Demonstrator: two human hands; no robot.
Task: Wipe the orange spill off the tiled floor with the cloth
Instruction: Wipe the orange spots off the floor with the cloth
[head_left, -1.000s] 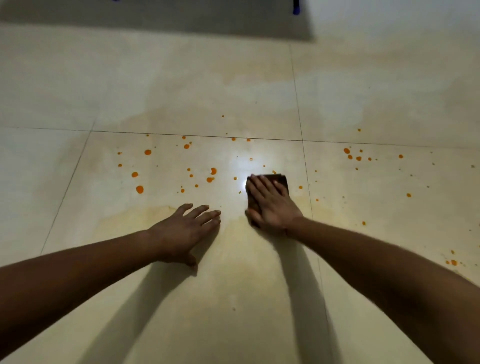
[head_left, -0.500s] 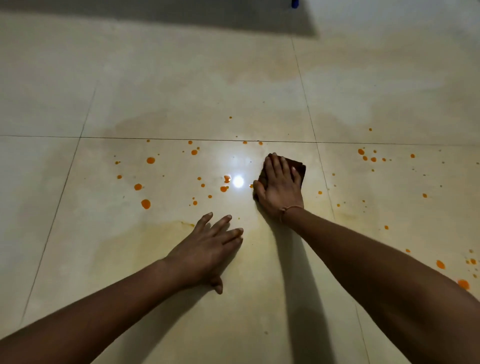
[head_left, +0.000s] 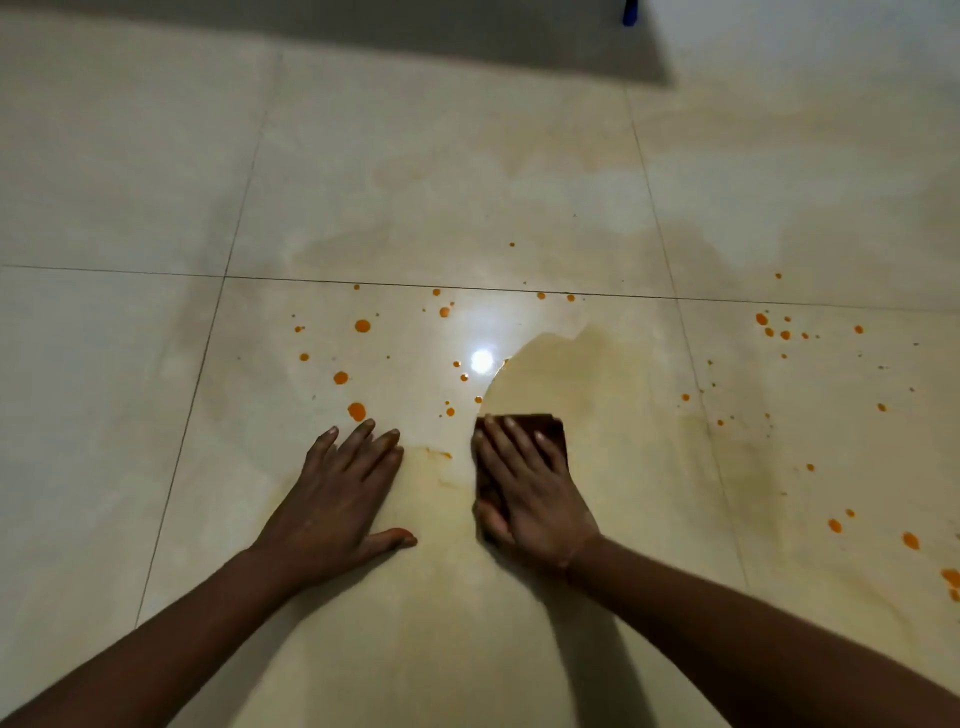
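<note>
Head view: pale cream tiled floor (head_left: 415, 182), glossy, dark grout lines crossing, a lamp glare (head_left: 481, 360) near centre. Orange spill (head_left: 356, 410) drops scatter from 9 to 12 o'clock of the left hand, with more at 3 o'clock of the cloth toward the right edge. A dull smeared swath (head_left: 561, 374) runs from the cloth toward 12 o'clock. Right hand (head_left: 535, 499) lies flat, fingers spread, pressing the dark cloth (head_left: 550, 431) to the floor; cloth shows beyond the fingertips and at the thumb side. Left hand (head_left: 343, 493) rests palm-down on bare tile, fingers splayed, holding nothing, just beside the cloth at its 9 o'clock. A blue object (head_left: 630, 13) sits at the top edge.
</note>
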